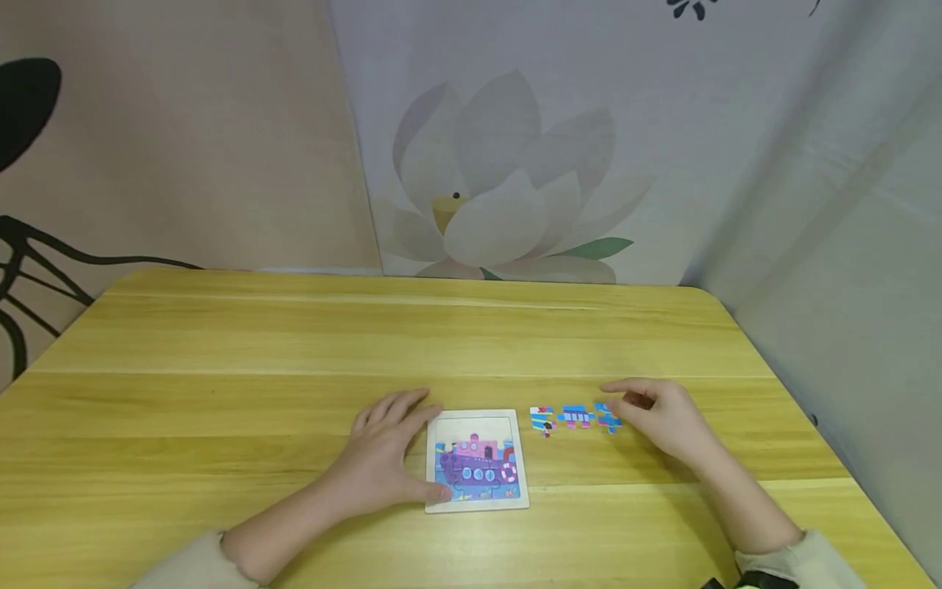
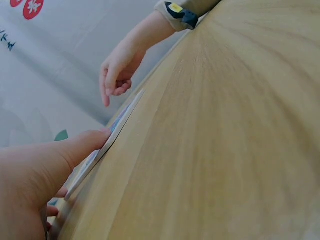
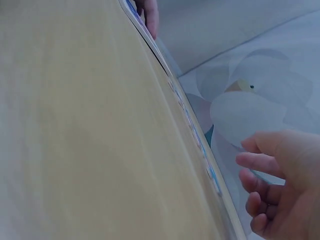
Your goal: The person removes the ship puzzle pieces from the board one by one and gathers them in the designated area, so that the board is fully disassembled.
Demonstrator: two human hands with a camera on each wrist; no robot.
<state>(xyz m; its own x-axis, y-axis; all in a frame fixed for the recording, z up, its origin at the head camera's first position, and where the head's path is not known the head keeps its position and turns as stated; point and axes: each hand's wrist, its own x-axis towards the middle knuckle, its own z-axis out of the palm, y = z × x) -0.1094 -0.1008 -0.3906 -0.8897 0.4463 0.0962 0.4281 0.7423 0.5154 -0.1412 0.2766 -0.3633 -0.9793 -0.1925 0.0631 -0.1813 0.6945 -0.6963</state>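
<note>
A square jigsaw puzzle in a white tray point(image 1: 477, 507) lies flat on the table, its picture a purple and pink ship point(image 1: 471, 468). My left hand point(image 1: 386, 462) spans the tray's left side. Its thumb rests on the lower left corner and its fingers reach the upper left. To the tray's right, three loose puzzle pieces lie in a row: a left one point(image 1: 541, 419), a middle one point(image 1: 576, 415) and a right one point(image 1: 607, 420). Just above the right piece hovers my right hand point(image 1: 662, 417), loosely curved, with nothing between its fingers in the right wrist view.
The wooden table point(image 1: 257, 352) extends around the tray, with its back edge against a curtain point(image 1: 530, 164) printed with a large flower. A black printed shape point(image 1: 25, 106) shows at the far left. A dark band point(image 2: 186, 17) sits on the right wrist.
</note>
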